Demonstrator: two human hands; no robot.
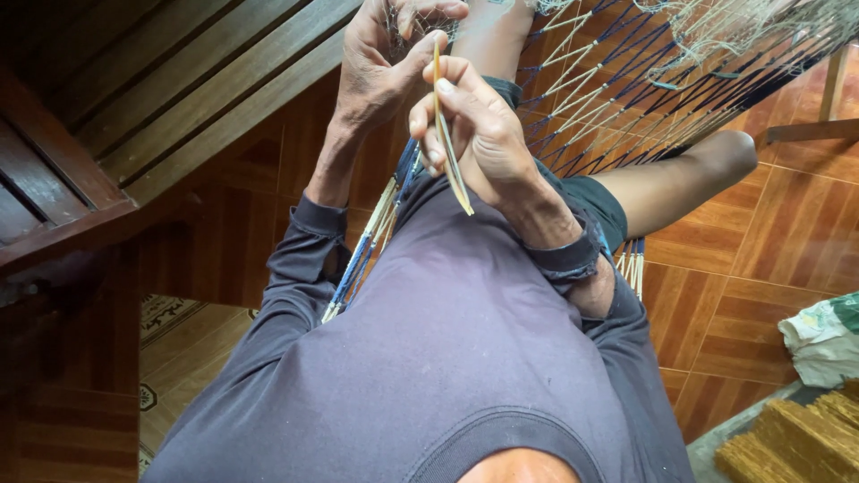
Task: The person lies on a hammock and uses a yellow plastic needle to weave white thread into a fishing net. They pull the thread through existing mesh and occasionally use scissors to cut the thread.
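Hands at work on a netted hammock, seen from the head camera looking down the person's chest. Right hand [479,134] pinches a slim, pale netting needle [449,134] between thumb and forefinger; the needle stands nearly upright, its upper end at the left thumb and its pointed lower end hanging free over the grey shirt [447,331]. Left hand [380,67] is closed on the mesh at the top edge of the view, fingers curled into the fine cords, thumb pressed toward the needle's upper tip. Hammock netting [617,80], woven of cream and dark blue cord in open diamonds, spreads from the hands toward the upper right and passes over the person's bare knee [716,161]. Bundled cream and blue cords [371,241] run from under the left wrist down beside the left sleeve; a second bundle shows by the right elbow. Wooden slatted bench [179,80] fills the upper left. Floor is reddish-brown tile [778,233]. At lower right lie a crumpled pale sack [819,335] and a heap of yellow fibre bundles [796,438].
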